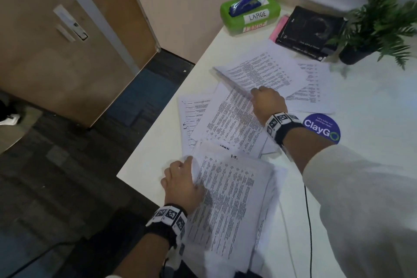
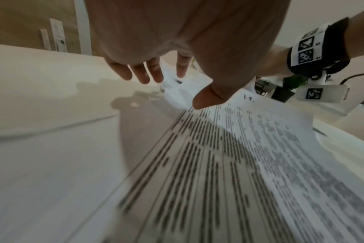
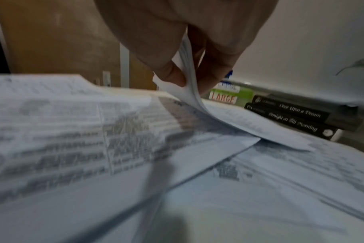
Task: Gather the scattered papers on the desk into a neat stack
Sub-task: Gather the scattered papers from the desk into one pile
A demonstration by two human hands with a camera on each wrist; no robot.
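Listing by item, each placed relative to the two hands:

Left hand (image 1: 181, 184): rests on the left edge of the near paper pile (image 1: 232, 201); thumb lies on the top printed sheet, fingers (image 2: 144, 74) hang loosely spread past the edge. Whether they curl under the pile cannot be told.

Right hand (image 1: 268, 99): thumb and fingers pinch the near corner of a lifted sheet (image 1: 259, 72), which bends upward out of the pinch in the right wrist view.

Near paper pile: loosely squared printed pages under the left hand, at the counter (image 1: 372, 101) corner nearest the person; page edges are fanned on the side towards the right arm.

Scattered papers (image 1: 230, 119): overlapping printed sheets between the two hands, lying flat at differing angles; one more sheet (image 1: 313, 88) lies just right of the right hand, partly under the lifted sheet.

Sticker (image 1: 321, 127): round, purple, reading "ClayGo", on the counter beside the right wrist.

Books (image 1: 311, 29): two dark volumes stacked flat, beyond the right hand; a pink item (image 1: 279, 27) shows at their left edge.

Green box (image 1: 250, 16): labelled "LARGE", beyond the right hand, to the left of the books, near the wall.

Stapler (image 1: 244, 2): blue, lying on top of the green box.

Potted plant (image 1: 381, 22): green fronds in a dark pot, far right of the books.
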